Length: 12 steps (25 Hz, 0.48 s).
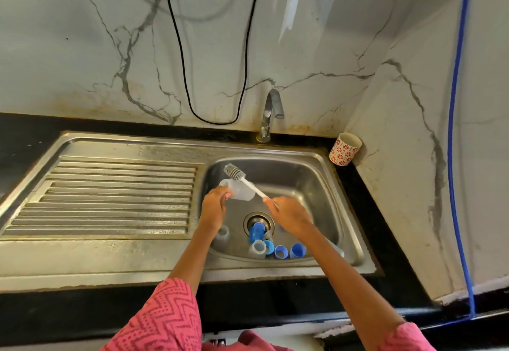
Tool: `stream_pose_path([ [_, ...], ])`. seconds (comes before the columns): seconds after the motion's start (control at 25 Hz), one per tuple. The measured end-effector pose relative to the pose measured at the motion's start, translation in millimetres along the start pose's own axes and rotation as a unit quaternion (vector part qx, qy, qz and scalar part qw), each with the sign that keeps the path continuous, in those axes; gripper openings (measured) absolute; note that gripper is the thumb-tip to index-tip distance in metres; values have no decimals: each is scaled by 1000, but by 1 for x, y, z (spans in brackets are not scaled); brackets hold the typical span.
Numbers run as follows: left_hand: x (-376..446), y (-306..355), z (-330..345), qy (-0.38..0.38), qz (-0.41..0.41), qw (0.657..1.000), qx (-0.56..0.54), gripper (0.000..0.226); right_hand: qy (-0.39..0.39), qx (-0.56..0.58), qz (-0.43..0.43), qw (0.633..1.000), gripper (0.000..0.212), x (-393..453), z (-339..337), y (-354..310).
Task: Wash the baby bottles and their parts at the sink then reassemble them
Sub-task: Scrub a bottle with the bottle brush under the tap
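Over the steel sink basin (pixel 311 182), my left hand (pixel 213 207) grips a clear baby bottle (pixel 239 192) that lies tilted with its mouth toward the upper left. My right hand (pixel 289 214) pinches the white handle of a bottle brush (pixel 234 172), whose grey bristle head is outside the bottle, just above its mouth. At the bottom of the basin lie several blue rings and caps (pixel 281 251), a blue part over the drain (pixel 257 230), and two clear parts (pixel 258 248), one half hidden by my left forearm.
A chrome tap (pixel 271 113) stands behind the basin; no water runs. The ribbed steel drainboard (pixel 110 199) spreads to the left. A red-patterned cup (pixel 344 149) sits on the black counter at the right corner. Black and blue cables hang on the marble wall.
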<state>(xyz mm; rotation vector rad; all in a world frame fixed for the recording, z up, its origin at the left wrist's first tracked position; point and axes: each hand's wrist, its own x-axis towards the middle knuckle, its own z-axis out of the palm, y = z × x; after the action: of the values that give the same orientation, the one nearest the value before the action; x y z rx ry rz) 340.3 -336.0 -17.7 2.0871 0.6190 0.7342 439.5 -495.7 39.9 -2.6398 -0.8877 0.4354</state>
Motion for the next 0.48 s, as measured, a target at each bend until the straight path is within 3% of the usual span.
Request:
stream_pose_path([
  [0.12,2,-3,-5,8,-12,1000,-8,20,7,-47,34,998,49,8,5,-6],
  [0.24,14,10,-9,108,-86,984,-110,24,72,37,86,993,49,10,11,8],
  [0.28,22,13,-10,133,-159,958,-199,28,93,80,74,990,50,6,14,8],
  [0.32,29,15,-9,133,-254,901,-327,27,95,103,53,989,50,2,17,4],
  [0.4,39,16,-6,45,-417,757,-502,21,67,87,22,994,49,-3,27,-5],
  [0.44,40,17,-1,-7,-454,727,-515,22,62,68,26,995,49,-5,30,-8],
  [0.48,41,18,4,-37,-468,720,-511,23,68,61,38,995,49,-5,33,-10],
])
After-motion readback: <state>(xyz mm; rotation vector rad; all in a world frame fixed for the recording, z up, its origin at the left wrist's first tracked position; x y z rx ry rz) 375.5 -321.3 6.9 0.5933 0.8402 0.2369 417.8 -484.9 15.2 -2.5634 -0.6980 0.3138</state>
